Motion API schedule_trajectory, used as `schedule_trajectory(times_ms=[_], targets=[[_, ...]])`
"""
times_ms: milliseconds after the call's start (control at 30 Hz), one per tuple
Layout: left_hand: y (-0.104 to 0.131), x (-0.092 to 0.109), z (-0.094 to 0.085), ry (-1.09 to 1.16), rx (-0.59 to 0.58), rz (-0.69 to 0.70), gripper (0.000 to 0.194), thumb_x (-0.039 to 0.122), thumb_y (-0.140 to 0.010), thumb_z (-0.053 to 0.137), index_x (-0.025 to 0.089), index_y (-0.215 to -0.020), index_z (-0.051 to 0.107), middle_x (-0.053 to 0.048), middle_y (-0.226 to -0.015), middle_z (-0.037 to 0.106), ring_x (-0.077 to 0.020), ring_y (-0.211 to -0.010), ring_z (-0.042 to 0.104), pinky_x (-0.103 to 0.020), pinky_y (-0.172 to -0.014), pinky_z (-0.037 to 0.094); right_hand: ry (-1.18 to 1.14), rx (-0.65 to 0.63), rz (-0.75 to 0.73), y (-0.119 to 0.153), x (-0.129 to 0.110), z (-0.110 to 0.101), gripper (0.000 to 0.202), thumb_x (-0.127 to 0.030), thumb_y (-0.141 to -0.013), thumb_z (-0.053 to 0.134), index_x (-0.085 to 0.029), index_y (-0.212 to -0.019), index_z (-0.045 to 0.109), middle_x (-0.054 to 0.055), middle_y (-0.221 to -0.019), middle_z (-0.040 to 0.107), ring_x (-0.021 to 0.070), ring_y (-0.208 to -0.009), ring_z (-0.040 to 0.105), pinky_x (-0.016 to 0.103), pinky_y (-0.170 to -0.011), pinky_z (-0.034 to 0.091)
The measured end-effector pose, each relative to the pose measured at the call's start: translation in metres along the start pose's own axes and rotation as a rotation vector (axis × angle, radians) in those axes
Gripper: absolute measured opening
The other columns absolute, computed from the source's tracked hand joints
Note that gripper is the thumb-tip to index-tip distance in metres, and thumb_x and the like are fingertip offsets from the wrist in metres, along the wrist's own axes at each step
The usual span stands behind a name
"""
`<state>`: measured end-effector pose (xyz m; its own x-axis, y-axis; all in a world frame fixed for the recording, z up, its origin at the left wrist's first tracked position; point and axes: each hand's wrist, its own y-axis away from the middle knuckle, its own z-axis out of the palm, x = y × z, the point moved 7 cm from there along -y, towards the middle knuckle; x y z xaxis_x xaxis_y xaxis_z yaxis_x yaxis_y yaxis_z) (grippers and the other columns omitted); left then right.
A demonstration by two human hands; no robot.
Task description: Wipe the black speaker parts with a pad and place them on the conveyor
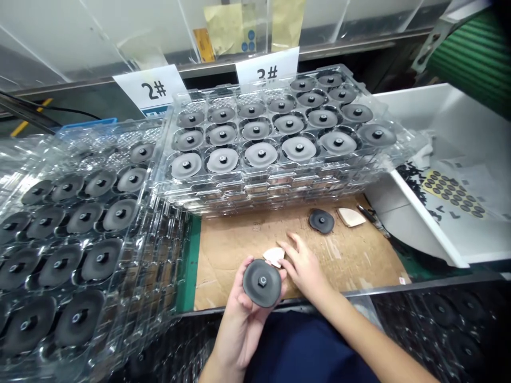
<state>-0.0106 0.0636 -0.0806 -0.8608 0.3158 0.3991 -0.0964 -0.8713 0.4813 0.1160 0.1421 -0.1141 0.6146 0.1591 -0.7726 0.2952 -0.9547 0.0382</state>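
Observation:
In my left hand (248,303) is a dark grey rounded disc (255,292) with a small metal nut at its centre, its face turned up toward me. My fingers wrap round its edge from below. Just beyond the disc, my right hand (305,266) has its thumb and a finger at the edge of a small white wedge-shaped pad (273,256), pinching it, while the other fingers are apart. A second dark disc (321,221) lies on the cardboard sheet (231,239), beside another cream wedge-shaped pad (351,217).
Stacked clear plastic trays (255,178) at the back hold several discs in pockets. More trays (128,255) stand at the left. At the right is a white bin (431,234) with small black pieces and a yellow sticker sheet (453,192). A dark pen-like tool (373,219) lies beside it.

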Motion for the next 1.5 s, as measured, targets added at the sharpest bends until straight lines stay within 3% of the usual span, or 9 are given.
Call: schedule_trajectory(times_ms=[267, 467, 667, 767, 833, 967, 1267, 1367, 1500], targets=[[-0.003, 0.02, -0.007, 0.027, 0.128, 0.075, 0.062, 0.041, -0.077, 0.059, 0.031, -0.133, 0.036, -0.01, -0.127, 0.055, -0.027, -0.118, 0.049, -0.042, -0.103, 0.034, 0.072, -0.155, -0.268, 0.011, -0.031, 0.024, 0.025, -0.021, -0.089, 0.041, -0.018, -0.104, 0.061, 0.006, -0.079, 0.063, 0.0197, -0.076, 0.057, 0.035, -0.071, 0.046], [-0.006, 0.026, -0.005, -0.024, 0.136, 0.075, 0.058, 0.037, -0.08, 0.057, 0.027, -0.133, 0.037, -0.012, -0.121, 0.059, -0.0269, -0.113, 0.053, -0.042, -0.104, 0.033, 0.063, -0.106, -0.236, -0.005, -0.04, -0.017, 0.022, -0.024, -0.089, 0.044, -0.02, -0.098, 0.064, 0.005, -0.081, 0.067, 0.0198, -0.075, 0.058, 0.035, -0.07, 0.044], [-0.006, 0.009, 0.02, -0.071, -0.01, 0.013, 0.047, 0.025, -0.078, 0.061, 0.023, -0.124, 0.05, -0.009, -0.117, 0.062, -0.0234, -0.113, 0.053, -0.035, -0.101, 0.036, -0.067, -0.007, -0.361, 0.004, -0.127, -0.067, 0.028, -0.019, -0.088, 0.041, -0.023, -0.114, 0.052, 0.005, -0.101, 0.063, 0.0195, -0.089, 0.056, 0.035, -0.079, 0.043], [-0.003, 0.003, 0.029, -0.103, -0.049, -0.05, 0.045, 0.026, -0.076, 0.064, 0.023, -0.119, 0.054, -0.009, -0.117, 0.062, -0.024, -0.111, 0.054, -0.033, -0.098, 0.039, -0.084, -0.161, -0.443, 0.017, -0.154, -0.064, 0.027, -0.013, -0.084, 0.045, -0.019, -0.109, 0.054, 0.005, -0.089, 0.064, 0.0184, -0.076, 0.055, 0.034, -0.072, 0.043], [-0.001, 0.004, 0.031, -0.129, -0.038, -0.043, 0.046, 0.028, -0.073, 0.067, 0.024, -0.118, 0.055, -0.008, -0.117, 0.061, -0.0243, -0.109, 0.055, -0.032, -0.095, 0.042, -0.035, -0.218, -0.443, 0.018, -0.157, -0.06, 0.024, -0.012, -0.084, 0.045, -0.018, -0.104, 0.056, 0.005, -0.087, 0.064, 0.0178, -0.073, 0.054, 0.033, -0.069, 0.042], [0.002, 0.006, 0.034, -0.205, -0.008, -0.064, 0.044, 0.029, -0.072, 0.068, 0.02, -0.114, 0.058, -0.009, -0.108, 0.065, -0.0256, -0.104, 0.058, -0.035, -0.093, 0.043, 0.008, 0.014, -0.476, 0.021, -0.158, -0.071, 0.027, -0.014, -0.086, 0.042, -0.014, -0.11, 0.054, 0.008, -0.085, 0.063, 0.02, -0.074, 0.053, 0.036, -0.07, 0.041], [0.007, 0.009, 0.054, -0.262, 0.049, -0.11, 0.033, 0.029, -0.063, 0.075, 0.02, -0.093, 0.068, -0.004, -0.087, 0.069, -0.0192, -0.084, 0.063, -0.033, -0.093, 0.042, -0.016, 0.084, -0.502, 0.028, -0.163, -0.081, 0.025, -0.01, -0.083, 0.044, -0.01, -0.104, 0.057, 0.009, -0.082, 0.063, 0.0191, -0.072, 0.054, 0.035, -0.068, 0.041], [0.01, 0.012, 0.057, -0.25, 0.095, -0.093, 0.035, 0.021, -0.06, 0.077, 0.024, -0.094, 0.068, -0.002, -0.087, 0.071, -0.0169, -0.08, 0.064, -0.03, -0.089, 0.044, -0.079, -0.015, -0.552, 0.036, -0.161, -0.087, 0.023, -0.008, -0.083, 0.046, -0.013, -0.103, 0.057, 0.007, -0.081, 0.064, 0.0177, -0.073, 0.054, 0.033, -0.068, 0.041], [0.01, 0.006, 0.06, -0.191, 0.039, -0.114, 0.048, 0.026, -0.05, 0.083, 0.022, -0.096, 0.067, -0.002, -0.096, 0.07, -0.0165, -0.084, 0.064, -0.022, -0.079, 0.047, 0.035, -0.064, -0.38, 0.04, -0.138, -0.101, 0.026, -0.006, -0.082, 0.047, -0.016, -0.103, 0.058, 0.003, -0.075, 0.06, 0.0151, -0.066, 0.049, 0.029, -0.064, 0.037]])
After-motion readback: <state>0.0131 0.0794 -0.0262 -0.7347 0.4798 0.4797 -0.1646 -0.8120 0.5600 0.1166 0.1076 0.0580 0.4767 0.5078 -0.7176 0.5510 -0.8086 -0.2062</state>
